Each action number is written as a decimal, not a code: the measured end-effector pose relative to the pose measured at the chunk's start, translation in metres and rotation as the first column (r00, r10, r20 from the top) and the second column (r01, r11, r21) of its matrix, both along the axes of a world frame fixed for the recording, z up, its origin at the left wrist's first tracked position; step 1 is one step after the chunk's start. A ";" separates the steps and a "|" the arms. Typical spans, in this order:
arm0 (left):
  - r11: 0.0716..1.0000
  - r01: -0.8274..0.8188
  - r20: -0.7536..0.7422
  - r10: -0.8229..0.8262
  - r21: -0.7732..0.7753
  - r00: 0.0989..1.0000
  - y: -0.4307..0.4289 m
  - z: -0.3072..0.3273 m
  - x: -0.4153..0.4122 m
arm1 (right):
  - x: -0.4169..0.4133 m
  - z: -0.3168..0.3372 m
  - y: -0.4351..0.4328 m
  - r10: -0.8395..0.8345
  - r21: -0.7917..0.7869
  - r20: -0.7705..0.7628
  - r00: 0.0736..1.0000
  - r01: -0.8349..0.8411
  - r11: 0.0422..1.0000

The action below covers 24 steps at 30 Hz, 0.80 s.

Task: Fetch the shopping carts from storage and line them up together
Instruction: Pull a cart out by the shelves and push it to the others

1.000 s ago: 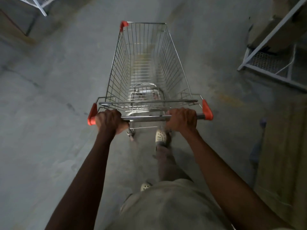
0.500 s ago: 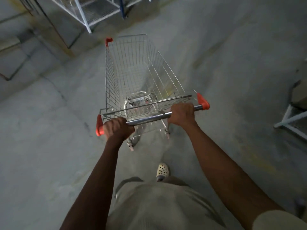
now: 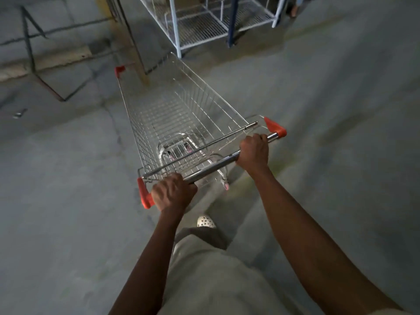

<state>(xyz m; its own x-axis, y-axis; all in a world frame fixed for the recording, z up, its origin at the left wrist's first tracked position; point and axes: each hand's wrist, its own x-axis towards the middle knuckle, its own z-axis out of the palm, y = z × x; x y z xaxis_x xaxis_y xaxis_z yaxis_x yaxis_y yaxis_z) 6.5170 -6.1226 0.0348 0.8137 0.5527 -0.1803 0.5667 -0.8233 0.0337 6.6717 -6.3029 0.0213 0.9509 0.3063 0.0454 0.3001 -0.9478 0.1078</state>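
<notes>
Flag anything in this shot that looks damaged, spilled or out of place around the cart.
Nothing stands out. The cart is upright and empty, with the left hand and right hand closed on its handle bar. A small object lies on the floor at far left, too blurred to identify.

Storage or back-of-shop space, dim. Bare concrete floor (image 3: 68, 223), cracked and stained. Wire cart (image 3: 181, 114) with red corner caps, basket empty, held by both hands at the handle. Beyond the grip, past the cart's nose: white wire shelving (image 3: 204, 26) on thin posts. Ahead-left of the grip: dark metal frame (image 3: 29, 42) standing on the floor.
</notes>
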 end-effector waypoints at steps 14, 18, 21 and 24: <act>0.941 -0.312 -0.019 0.312 -0.134 0.950 0.157 0.015 0.193 | 0.259 0.009 0.232 0.398 -0.010 -0.049 0.916 -0.399 0.917; 0.886 -0.448 0.044 0.456 -0.120 0.889 0.210 0.005 0.248 | 0.329 0.008 0.318 0.543 0.016 -0.047 0.839 -0.543 0.840; 0.815 -0.564 0.061 0.574 -0.131 0.816 0.247 0.006 0.282 | 0.371 0.005 0.385 0.624 0.030 -0.058 0.779 -0.624 0.781; 0.746 -0.651 0.057 0.663 -0.137 0.747 0.284 0.008 0.309 | 0.403 0.004 0.447 0.703 0.009 -0.038 0.710 -0.703 0.711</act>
<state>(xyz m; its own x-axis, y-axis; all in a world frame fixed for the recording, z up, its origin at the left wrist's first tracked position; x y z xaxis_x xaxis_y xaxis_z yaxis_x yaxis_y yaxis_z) 6.8258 -5.8388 0.0432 0.2718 0.9397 -0.2078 0.9550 -0.2367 0.1787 7.0742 -5.8559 0.0251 0.4618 0.8869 0.0116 0.8831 -0.4610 0.0875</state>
